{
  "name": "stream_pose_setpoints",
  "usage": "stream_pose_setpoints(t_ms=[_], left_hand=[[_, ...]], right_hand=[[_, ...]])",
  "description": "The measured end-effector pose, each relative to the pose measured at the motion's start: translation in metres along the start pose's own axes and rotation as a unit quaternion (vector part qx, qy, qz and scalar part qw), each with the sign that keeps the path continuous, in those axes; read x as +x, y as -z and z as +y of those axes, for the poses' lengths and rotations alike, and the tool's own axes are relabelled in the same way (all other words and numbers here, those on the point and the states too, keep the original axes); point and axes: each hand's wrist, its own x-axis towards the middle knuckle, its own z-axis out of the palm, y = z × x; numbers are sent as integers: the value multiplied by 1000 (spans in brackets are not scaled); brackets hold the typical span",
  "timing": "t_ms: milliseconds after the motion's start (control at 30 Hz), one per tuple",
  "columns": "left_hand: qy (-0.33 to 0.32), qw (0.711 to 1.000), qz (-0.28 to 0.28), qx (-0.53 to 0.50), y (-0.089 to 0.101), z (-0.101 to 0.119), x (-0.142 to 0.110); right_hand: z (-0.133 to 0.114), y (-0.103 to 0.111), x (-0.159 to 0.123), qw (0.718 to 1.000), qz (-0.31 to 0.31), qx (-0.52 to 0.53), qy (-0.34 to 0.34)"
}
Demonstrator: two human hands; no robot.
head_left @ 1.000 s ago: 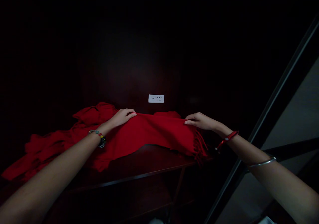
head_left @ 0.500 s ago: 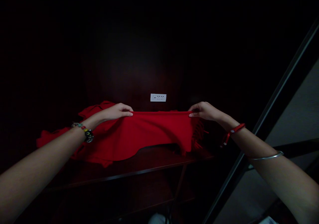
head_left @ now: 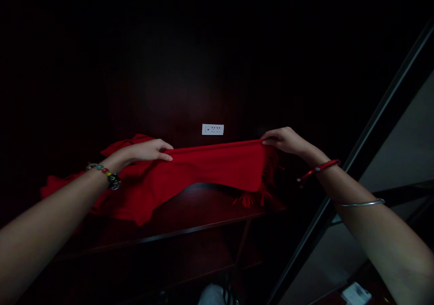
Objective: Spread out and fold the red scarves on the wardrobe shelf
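Observation:
A red fringed scarf is stretched between my two hands above a dark wooden shelf. My left hand pinches its upper edge, left of centre. At the right end, my right hand grips the same edge near the fringe and sits slightly higher than the left. The scarf's lower edge sags and arches off the shelf in the middle, while its tassels hang at the right. More of the red cloth lies bunched on the shelf to the left, partly hidden behind my left forearm.
A white socket panel is set in the dark back wall behind the scarf. Below runs a lower shelf. A slanted dark frame borders the right side. A pale object lies at the bottom right.
My right hand has risen and moved slightly right, lifting the fringed end. My left hand has shifted a little left, and the edge between them now slopes up to the right.

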Motion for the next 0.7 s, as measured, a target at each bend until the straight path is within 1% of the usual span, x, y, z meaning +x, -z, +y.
stream_pose_setpoints(t_ms=[100,167,233,300,333,367,433,500,533,600,633,667,700], left_hand=[[-12,998,-52,-38,11,0,-6],[-6,998,-42,-44,16,-1,-9],[4,998,-29,-56,17,-6,-8],[16,997,-17,-73,10,-15,-3],[24,997,-13,-78,4,-21,2],[34,996,-11,-78,-4,-29,9],[63,997,-19,-51,-26,-44,26],[115,992,-35,22,-55,-56,44],[147,986,-33,76,-71,-59,51],[197,963,-11,185,-102,-54,62],[191,958,-3,212,-116,-46,65],[165,961,11,222,-128,-36,66],[120,968,27,219,-139,-24,65]], right_hand=[[2,5,-2,998,-40,46,-14],[6,9,-1,994,-72,84,-21],[14,9,4,986,-114,119,-26],[26,0,13,978,-161,129,-32],[32,-8,19,976,-180,120,-38],[37,-19,25,974,-195,100,-48],[43,-51,38,973,-215,38,-79],[40,-92,46,963,-231,-52,-131],[36,-113,47,960,-231,-67,-146],[26,-151,45,957,-219,-86,-169],[21,-166,42,957,-210,-94,-177],[16,-178,37,957,-206,-99,-180],[13,-187,32,958,-196,-100,-182]])
